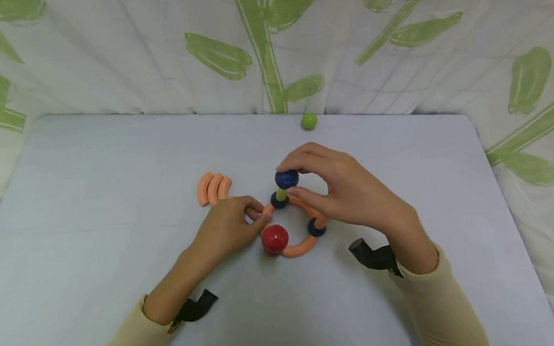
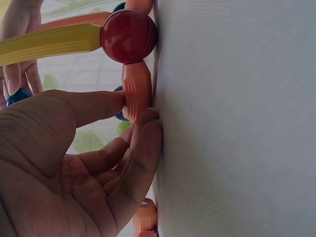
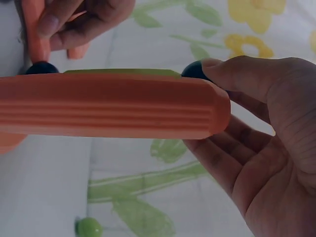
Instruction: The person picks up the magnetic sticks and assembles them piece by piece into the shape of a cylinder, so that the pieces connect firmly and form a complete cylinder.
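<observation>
A ring of curved orange pieces (image 1: 299,249) joined by balls lies on the table. My left hand (image 1: 230,224) pinches one curved orange piece (image 2: 137,90) of this ring between thumb and fingers, beside a red ball (image 2: 128,36) from which a yellow bar (image 2: 59,43) rises. With thumb and fingertips my right hand (image 1: 337,182) pinches a blue ball (image 1: 287,179) at the top of an upright yellow-green bar (image 1: 281,195). That bar stands on a dark blue ball (image 1: 280,200) in the ring. In the right wrist view, an orange bar (image 3: 113,106) stands in front and partly hides the green one.
Several loose curved orange pieces (image 1: 213,188) lie side by side beyond my left hand. Near the table's back edge is a green ball (image 1: 309,121). A white curtain (image 1: 155,53) with green leaf prints hangs behind the table (image 1: 96,258).
</observation>
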Motion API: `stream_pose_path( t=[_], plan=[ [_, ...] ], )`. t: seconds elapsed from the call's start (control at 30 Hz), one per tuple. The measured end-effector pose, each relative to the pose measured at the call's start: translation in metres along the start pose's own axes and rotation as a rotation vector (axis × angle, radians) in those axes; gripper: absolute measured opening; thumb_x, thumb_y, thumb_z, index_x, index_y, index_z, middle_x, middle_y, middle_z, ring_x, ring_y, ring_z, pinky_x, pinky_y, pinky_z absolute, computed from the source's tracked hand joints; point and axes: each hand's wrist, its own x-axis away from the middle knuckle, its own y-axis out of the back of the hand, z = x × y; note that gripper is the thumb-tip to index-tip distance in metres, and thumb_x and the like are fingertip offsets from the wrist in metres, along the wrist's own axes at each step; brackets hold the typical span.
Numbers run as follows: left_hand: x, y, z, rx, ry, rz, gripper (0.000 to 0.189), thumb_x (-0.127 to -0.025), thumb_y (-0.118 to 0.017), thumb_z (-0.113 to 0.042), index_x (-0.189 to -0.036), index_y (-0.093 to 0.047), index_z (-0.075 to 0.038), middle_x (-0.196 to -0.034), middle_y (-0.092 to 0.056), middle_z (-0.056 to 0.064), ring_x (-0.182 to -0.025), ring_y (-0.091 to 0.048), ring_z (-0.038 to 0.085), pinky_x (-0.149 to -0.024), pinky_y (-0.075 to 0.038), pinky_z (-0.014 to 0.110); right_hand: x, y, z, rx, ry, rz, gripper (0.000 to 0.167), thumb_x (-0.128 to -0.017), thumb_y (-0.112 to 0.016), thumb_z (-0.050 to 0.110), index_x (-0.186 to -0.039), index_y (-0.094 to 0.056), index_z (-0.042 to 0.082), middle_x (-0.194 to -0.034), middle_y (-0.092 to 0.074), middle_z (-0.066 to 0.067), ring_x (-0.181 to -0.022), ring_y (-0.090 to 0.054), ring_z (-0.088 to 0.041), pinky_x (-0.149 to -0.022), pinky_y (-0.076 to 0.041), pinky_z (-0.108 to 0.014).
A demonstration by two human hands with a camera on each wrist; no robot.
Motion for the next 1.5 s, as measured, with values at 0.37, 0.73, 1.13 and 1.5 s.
stream_pose_path(
  t=[0.37,0.73,1.13,1.5],
  plan=[
    [0.000,0.001,-0.001,-0.008,-0.015,-0.006,0.028,-0.097,-0.076,-0.036,-0.110,-0.079,-0.012,-0.095,-0.079,0.000,-0.069,-0.062,0.010,-0.064,-0.051,0.028,-0.003,-0.003,-0.001,0.054,0.036,-0.039,0.030,-0.098,-0.077,0.015,-0.127,-0.069,0.012,-0.124,-0.068,0.003,-0.115,-0.066,-0.009,-0.102,-0.055,-0.033],
    [0.001,0.000,0.000,-0.006,-0.021,0.000,0.029,-0.098,-0.074,-0.037,-0.111,-0.079,-0.011,-0.095,-0.079,0.000,-0.066,-0.061,0.010,-0.063,-0.050,0.028,-0.001,-0.003,0.000,0.067,0.020,-0.028,0.033,-0.096,-0.078,0.013,-0.128,-0.069,0.013,-0.124,-0.068,0.003,-0.115,-0.066,-0.009,-0.101,-0.056,-0.035],
    [0.001,0.001,-0.001,-0.019,0.000,0.007,0.030,-0.098,-0.074,-0.037,-0.112,-0.078,-0.012,-0.096,-0.078,0.001,-0.070,-0.062,0.011,-0.064,-0.051,0.028,-0.001,-0.001,0.001,0.074,0.018,-0.025,0.033,-0.096,-0.078,0.013,-0.128,-0.068,0.012,-0.125,-0.068,0.003,-0.116,-0.066,-0.010,-0.101,-0.056,-0.035],
    [0.000,0.001,-0.001,-0.019,0.030,0.019,0.030,-0.098,-0.074,-0.039,-0.114,-0.078,-0.014,-0.098,-0.078,0.000,-0.075,-0.064,0.013,-0.067,-0.051,0.028,0.002,0.010,-0.002,0.051,0.036,-0.097,0.033,-0.097,-0.078,0.011,-0.129,-0.070,0.010,-0.126,-0.071,-0.001,-0.118,-0.067,-0.014,-0.105,-0.056,-0.036]
  ],
)
